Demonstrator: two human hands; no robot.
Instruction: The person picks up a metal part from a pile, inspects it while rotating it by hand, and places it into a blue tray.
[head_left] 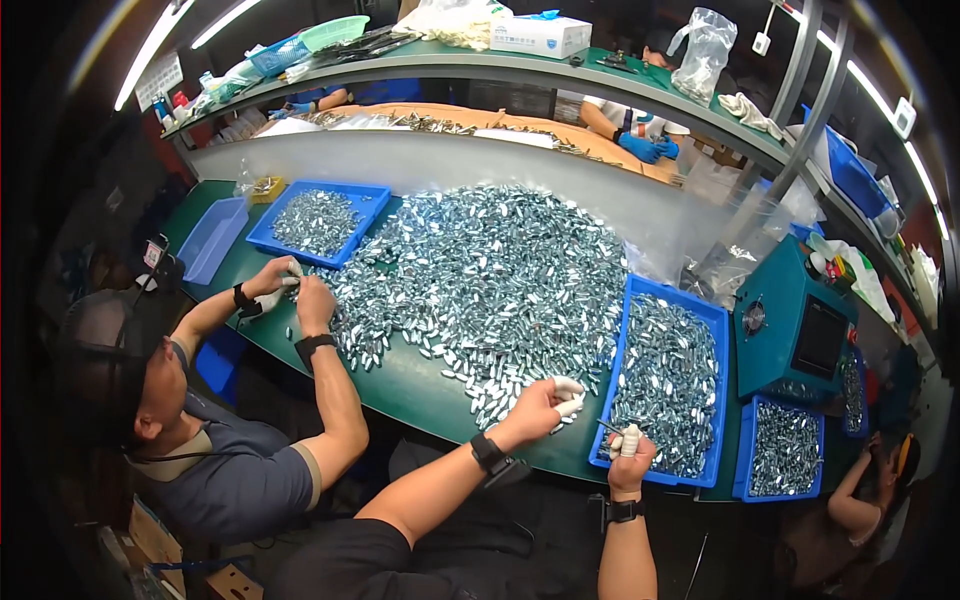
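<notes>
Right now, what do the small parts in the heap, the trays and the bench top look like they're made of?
Small parts in the heap: probably plated metal; silvery with bright glints. Blue trays: likely moulded plastic; uniform colour, thin rim, mild sheen. Bench top: a smooth green surface, perhaps a mat or laminate; the view cannot settle which. The white covers on the left hand's fingers look like rubber or cloth.

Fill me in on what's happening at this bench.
The left hand, fingertips in white cots, picks at the edge of a big heap of small silvery metal parts on the green table. The right hand holds a thin tool over a blue tray of sorted parts. A co-worker on the left sorts the same heap.
</notes>
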